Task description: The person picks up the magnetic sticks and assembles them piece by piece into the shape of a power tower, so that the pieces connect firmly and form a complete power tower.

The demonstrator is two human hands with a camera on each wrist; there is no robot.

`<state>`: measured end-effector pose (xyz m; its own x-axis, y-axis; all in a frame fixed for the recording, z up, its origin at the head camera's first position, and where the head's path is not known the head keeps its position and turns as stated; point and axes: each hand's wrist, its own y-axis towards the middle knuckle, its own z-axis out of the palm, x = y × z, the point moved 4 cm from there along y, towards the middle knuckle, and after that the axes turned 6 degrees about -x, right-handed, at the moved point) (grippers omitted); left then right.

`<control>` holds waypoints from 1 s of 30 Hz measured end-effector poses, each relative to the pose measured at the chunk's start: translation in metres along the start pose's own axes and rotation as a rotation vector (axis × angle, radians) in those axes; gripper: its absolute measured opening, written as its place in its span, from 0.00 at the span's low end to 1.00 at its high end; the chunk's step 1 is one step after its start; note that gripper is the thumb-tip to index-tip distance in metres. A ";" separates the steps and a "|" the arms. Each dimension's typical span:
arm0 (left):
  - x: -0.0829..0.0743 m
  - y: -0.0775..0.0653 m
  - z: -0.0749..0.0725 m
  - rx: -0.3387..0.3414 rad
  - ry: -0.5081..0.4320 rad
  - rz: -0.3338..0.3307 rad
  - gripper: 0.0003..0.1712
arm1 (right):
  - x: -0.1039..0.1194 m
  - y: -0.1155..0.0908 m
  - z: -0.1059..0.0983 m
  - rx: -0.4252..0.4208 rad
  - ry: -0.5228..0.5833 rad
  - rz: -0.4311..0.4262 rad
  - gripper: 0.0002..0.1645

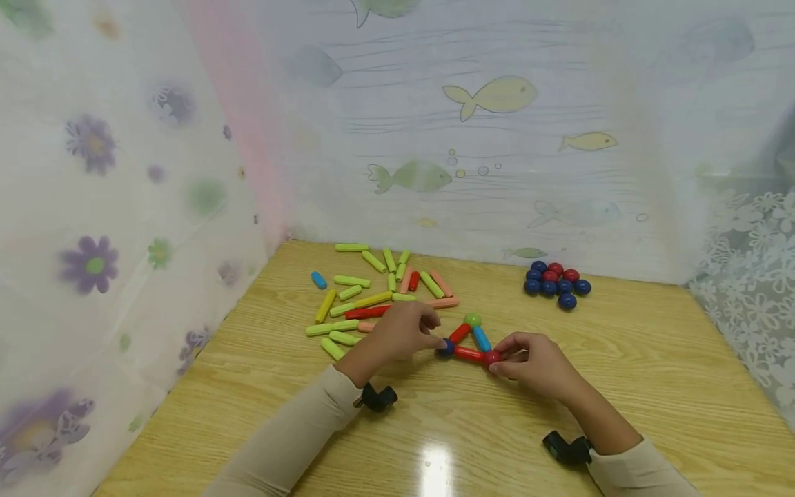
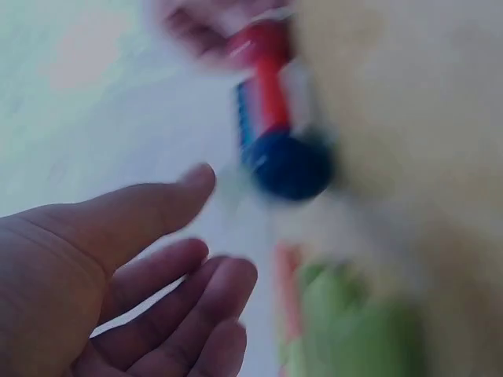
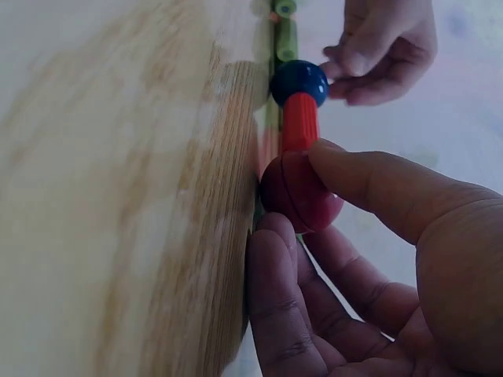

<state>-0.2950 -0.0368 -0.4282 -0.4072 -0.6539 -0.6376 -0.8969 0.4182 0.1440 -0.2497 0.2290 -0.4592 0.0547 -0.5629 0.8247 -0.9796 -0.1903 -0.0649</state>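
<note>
A flat triangle of magnetic-looking rods and balls lies on the table, with a dark blue ball [image 1: 445, 347], a red ball [image 1: 492, 358] and a green ball [image 1: 473, 320] at its corners. Two red rods [image 1: 468, 354] and one blue rod [image 1: 482, 339] join them. My right hand [image 1: 539, 364] pinches the red ball between thumb and fingers. Beside the dark blue ball is my left hand [image 1: 405, 331], its thumb and fingers spread apart; in the left wrist view a gap shows between thumb and ball.
Loose rods, mostly light green [image 1: 352, 281] with some yellow, red, pink and blue, are scattered at the left of the wooden table [image 1: 646, 359]. Several blue and red balls [image 1: 566, 301] cluster at the back right. Patterned curtains [image 1: 397, 124] hang behind and at the sides.
</note>
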 end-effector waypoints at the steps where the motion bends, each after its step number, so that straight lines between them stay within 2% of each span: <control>1: 0.004 0.001 -0.009 -0.013 -0.035 -0.011 0.18 | 0.000 0.000 0.000 0.002 0.004 0.001 0.21; 5: 0.026 0.006 -0.051 -0.094 -0.142 -0.069 0.09 | 0.000 0.001 0.000 0.008 0.010 -0.004 0.22; 9: 0.057 0.005 -0.088 -0.162 -0.174 -0.153 0.07 | 0.000 0.001 -0.001 0.009 0.009 -0.003 0.21; 12: 0.078 0.002 -0.107 -0.207 -0.182 -0.210 0.07 | -0.001 0.001 -0.001 0.014 0.018 -0.003 0.21; 14: 0.087 -0.001 -0.112 -0.201 -0.168 -0.216 0.07 | -0.002 0.001 -0.001 0.019 0.025 -0.004 0.21; 17: 0.086 -0.003 -0.101 -0.120 -0.124 -0.164 0.07 | -0.003 0.002 -0.001 0.020 0.026 -0.003 0.21; 20: 0.072 -0.006 -0.074 0.018 -0.061 -0.072 0.05 | -0.003 0.003 -0.001 0.019 0.019 -0.004 0.21; 22: 0.061 -0.009 -0.056 0.081 -0.034 -0.027 0.04 | -0.002 0.003 -0.001 0.024 0.020 -0.003 0.21; 25: 0.050 -0.014 -0.038 0.092 0.004 -0.004 0.02 | -0.002 0.003 -0.001 0.031 0.026 0.002 0.22; 30: 0.042 -0.015 -0.028 0.034 0.075 -0.006 0.02 | -0.002 0.003 -0.001 0.031 0.032 0.007 0.22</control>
<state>-0.3033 -0.0885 -0.4360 -0.4151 -0.7014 -0.5794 -0.8934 0.4344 0.1143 -0.2533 0.2304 -0.4606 0.0414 -0.5383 0.8417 -0.9735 -0.2113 -0.0873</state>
